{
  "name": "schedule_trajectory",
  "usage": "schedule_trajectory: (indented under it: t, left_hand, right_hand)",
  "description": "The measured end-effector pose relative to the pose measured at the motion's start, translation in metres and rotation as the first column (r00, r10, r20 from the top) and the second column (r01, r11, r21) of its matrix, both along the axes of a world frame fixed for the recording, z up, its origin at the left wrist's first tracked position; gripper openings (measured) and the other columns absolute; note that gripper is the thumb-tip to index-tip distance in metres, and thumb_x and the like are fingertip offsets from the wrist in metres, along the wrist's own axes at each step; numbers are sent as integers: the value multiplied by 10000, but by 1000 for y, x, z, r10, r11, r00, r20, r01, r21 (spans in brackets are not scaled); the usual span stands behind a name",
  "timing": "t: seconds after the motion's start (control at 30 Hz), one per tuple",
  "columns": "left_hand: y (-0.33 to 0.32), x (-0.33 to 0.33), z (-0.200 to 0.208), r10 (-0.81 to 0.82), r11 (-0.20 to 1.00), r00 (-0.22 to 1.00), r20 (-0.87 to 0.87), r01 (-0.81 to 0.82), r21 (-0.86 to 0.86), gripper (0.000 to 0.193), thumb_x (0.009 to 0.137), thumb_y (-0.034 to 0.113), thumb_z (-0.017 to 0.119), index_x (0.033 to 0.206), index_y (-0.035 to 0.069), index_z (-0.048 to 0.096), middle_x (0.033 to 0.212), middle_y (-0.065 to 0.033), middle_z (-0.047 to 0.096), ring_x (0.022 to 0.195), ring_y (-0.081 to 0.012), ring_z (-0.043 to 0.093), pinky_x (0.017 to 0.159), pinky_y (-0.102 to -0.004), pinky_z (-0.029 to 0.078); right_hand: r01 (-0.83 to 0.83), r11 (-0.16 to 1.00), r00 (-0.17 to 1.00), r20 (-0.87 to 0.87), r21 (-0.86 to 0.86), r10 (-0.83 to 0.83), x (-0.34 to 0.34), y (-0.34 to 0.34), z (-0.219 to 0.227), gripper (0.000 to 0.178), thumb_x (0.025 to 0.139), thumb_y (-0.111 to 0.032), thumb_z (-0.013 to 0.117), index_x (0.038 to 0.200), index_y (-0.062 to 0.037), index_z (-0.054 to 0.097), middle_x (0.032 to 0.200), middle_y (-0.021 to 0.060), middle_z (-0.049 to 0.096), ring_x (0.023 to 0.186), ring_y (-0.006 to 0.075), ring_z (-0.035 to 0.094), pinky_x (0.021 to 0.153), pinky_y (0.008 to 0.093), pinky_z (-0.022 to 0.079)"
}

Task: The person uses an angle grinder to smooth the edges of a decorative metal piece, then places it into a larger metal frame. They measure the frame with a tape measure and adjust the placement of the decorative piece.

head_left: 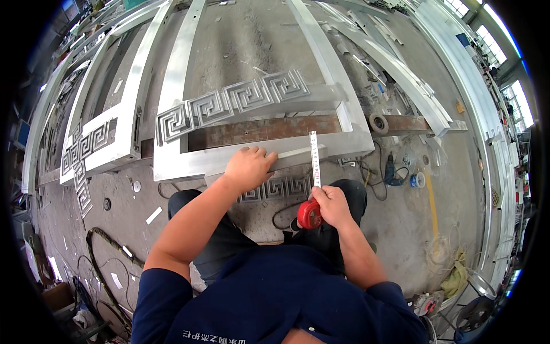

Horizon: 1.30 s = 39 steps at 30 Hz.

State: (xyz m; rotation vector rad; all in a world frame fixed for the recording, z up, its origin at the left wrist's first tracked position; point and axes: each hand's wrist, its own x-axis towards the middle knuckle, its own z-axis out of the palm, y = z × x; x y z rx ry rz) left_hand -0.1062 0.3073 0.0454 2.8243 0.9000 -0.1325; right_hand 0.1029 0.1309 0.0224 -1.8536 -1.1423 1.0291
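Note:
My right hand (332, 205) grips a red tape measure (310, 214) above my right knee. Its white blade (315, 160) is pulled out away from me and crosses the near rail of a silver metal frame (197, 162). My left hand (250, 167) is curled over a short, pale metal bar (298, 153) at that same rail, and the blade passes over the bar's right end. A fretwork strip of square spirals (229, 102) lies slanted across the frame. Another fretwork piece (281, 188) sits low between my knees, partly hidden by my left hand and the bar.
A rusty beam (258, 131) runs crosswise under the frame. To the left stands another silver frame (109, 150) with a fretwork cross piece (86, 150). A power drill (392, 172), a round tub (417, 180) and cables lie on the floor at right; a thick hose (106, 238) curls at left.

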Motion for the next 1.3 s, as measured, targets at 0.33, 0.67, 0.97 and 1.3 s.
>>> schedule_trajectory:
  t: [0.33,0.67,0.97,1.3]
  left_hand:
    - [-2,0,-39,45,997,966,253,-59,46,546,944,343,668,1395,75,515,1367,-127,598,1346,-311,525,1147,-412,419]
    - [0,6,-17,34,998,992,122,-26,-64,587,1008,330,586,1554,282,375,1522,7,516,1486,-257,378,1252,-465,275]
    - [1,5,-15,27,998,990,137,-20,-55,584,993,329,614,1534,229,419,1500,-23,542,1467,-248,407,1231,-462,311]
    - [27,2,-18,119,992,984,129,-122,16,518,1013,416,561,1432,117,503,1384,-108,615,1302,-294,563,1161,-476,366]
  right_hand:
    - [-162,982,959,219,-102,181,-25,4,-8,458,1007,-316,543,720,35,606,687,251,616,681,456,608,649,510,476]
    - [-163,975,949,248,-153,197,-37,-2,-9,457,1001,-314,545,713,32,626,699,259,628,711,471,629,674,524,496]
    - [-194,975,940,263,-108,216,-35,-2,-19,431,994,-307,557,739,30,639,739,272,633,732,483,622,676,519,496]
    - [162,973,985,-82,165,-150,4,-5,-23,379,1023,-246,590,795,35,703,631,77,648,590,131,592,582,322,466]
